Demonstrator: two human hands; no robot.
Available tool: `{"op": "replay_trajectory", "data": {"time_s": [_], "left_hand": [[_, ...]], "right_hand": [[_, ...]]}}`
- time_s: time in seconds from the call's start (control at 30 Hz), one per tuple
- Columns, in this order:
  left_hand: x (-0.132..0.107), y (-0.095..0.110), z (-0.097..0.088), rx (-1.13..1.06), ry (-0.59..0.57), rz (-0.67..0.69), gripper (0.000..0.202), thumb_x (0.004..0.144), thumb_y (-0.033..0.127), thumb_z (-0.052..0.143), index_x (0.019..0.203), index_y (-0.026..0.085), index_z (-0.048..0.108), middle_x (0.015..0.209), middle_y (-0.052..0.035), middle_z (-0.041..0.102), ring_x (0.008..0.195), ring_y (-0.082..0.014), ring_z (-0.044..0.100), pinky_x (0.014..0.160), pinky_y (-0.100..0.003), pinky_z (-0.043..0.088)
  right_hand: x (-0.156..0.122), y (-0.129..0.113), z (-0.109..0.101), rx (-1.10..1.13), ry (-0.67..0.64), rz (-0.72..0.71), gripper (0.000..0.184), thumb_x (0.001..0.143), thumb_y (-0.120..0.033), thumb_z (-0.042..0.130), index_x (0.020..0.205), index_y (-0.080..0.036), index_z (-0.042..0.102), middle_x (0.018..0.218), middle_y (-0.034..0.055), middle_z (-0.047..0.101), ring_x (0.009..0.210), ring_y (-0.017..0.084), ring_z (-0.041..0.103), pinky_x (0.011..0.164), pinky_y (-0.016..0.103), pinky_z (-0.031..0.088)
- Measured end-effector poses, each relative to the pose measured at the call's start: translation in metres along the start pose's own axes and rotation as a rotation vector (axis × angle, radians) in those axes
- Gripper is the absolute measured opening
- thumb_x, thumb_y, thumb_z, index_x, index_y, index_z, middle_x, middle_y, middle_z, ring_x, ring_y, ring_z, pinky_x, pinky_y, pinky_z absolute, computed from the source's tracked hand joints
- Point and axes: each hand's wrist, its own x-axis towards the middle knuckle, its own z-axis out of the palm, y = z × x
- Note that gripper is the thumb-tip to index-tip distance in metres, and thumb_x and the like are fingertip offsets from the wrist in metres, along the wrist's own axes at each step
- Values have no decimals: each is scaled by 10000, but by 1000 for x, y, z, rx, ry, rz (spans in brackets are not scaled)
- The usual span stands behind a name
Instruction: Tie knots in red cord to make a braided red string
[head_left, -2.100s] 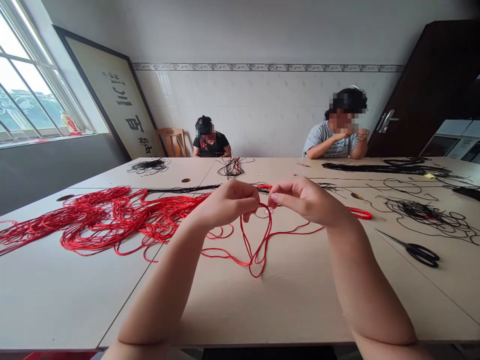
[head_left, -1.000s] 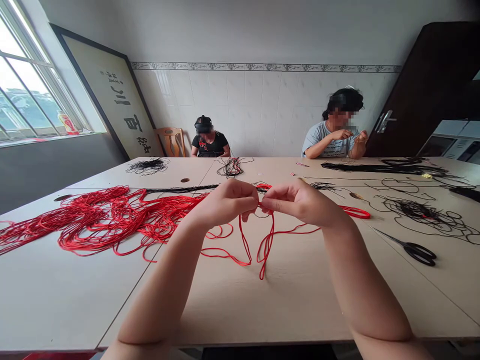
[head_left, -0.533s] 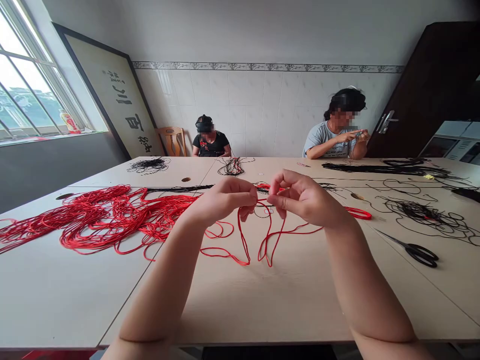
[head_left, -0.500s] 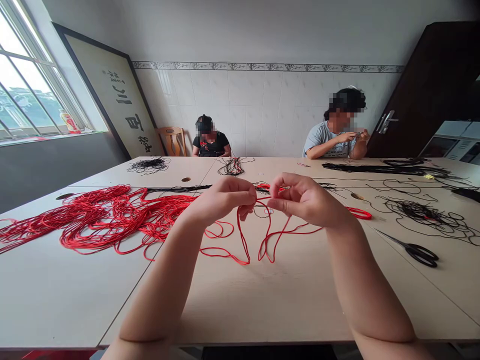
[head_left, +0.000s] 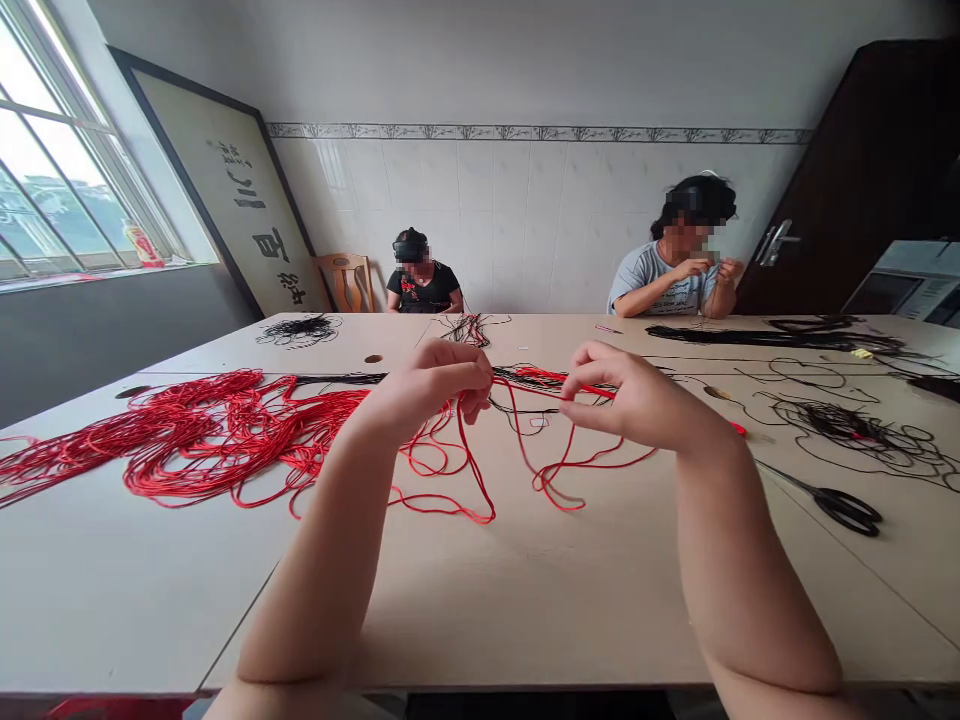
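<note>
My left hand [head_left: 450,385] is closed in a pinch on a thin red cord [head_left: 474,470], above the table. Doubled strands hang from its fingertips and bend where they reach the tabletop. A length of the same cord runs nearly straight across to my right hand [head_left: 626,395], whose thumb and fingertips are closed on it. Below the right hand another strand drops and curls on the table. The exact pinch points are partly hidden by the fingers. Left of my left hand lies a large tangled pile of red cord [head_left: 187,435].
Black-handled scissors [head_left: 847,508] lie right of my right forearm. Black cord bundles [head_left: 772,338] and a loose black tangle [head_left: 847,425] are on the right. The table [head_left: 525,610] has round holes. Two people [head_left: 424,290] [head_left: 660,275] sit across it.
My hands have moved apart, the right one to the right and the left slightly left. The red cord between them is longer, and the hanging loop has shifted right.
</note>
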Motion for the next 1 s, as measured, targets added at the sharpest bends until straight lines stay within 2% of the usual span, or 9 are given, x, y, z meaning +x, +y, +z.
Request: {"op": "replay_trajectory", "data": {"time_s": [0.07,0.13,0.27,0.37,0.47,0.6,0.77,0.87,1.0], "left_hand": [[0,0,-1,12,20,-2,189,715,155,498,528,160,522,503,15,504,485,-84,491,594,-264,428],[1,0,0,19,25,-12,190,712,161,506,522,161,520,498,15,501,484,-87,491,560,-258,412],[3,-2,1,-9,26,-4,190,708,154,514,519,159,532,483,15,490,477,-88,493,533,-254,401],[5,-5,-2,-66,56,7,187,713,146,506,531,159,545,479,14,487,463,-88,492,508,-253,389],[6,-8,-8,-109,128,26,199,722,133,498,533,160,554,455,17,463,445,-88,485,503,-258,388],[8,-12,-17,-153,263,37,217,714,125,508,500,158,529,491,14,453,451,-78,467,522,-265,414],[11,-17,-26,-41,354,45,227,721,149,514,494,164,512,478,19,415,465,-80,457,540,-263,418],[10,-15,-21,76,295,23,202,733,156,502,533,155,527,523,1,485,522,-88,492,542,-243,404],[5,-4,-2,268,115,7,165,756,170,492,604,145,552,550,12,531,488,-57,428,468,-202,325]], "right_hand": [[0,8,-4,46,16,146,217,749,-395,616,692,-185,614,636,-6,479,526,93,399,498,237,308],[5,13,-1,209,64,228,265,778,-436,585,746,-173,597,533,-18,480,469,89,400,473,229,319],[20,7,21,724,84,215,259,813,-425,557,883,-179,518,705,46,650,641,142,614,640,268,489],[29,-1,37,969,-65,206,256,840,-395,536,1000,-223,435,828,51,680,750,149,653,762,320,507],[30,-3,43,1067,-244,238,326,851,-445,512,1051,-233,367,853,66,680,689,159,659,759,345,505],[25,2,35,978,-206,220,384,809,-472,565,1025,-225,363,813,39,651,555,126,588,611,293,488],[18,10,19,538,-152,110,333,758,-465,625,885,-159,585,791,32,593,594,88,480,524,215,392],[13,4,17,369,-74,61,297,781,-450,598,837,-162,647,741,19,565,606,90,441,520,219,345],[6,-11,21,369,-7,-17,266,797,-426,588,841,-176,670,634,-8,497,530,72,341,479,220,289]]}}
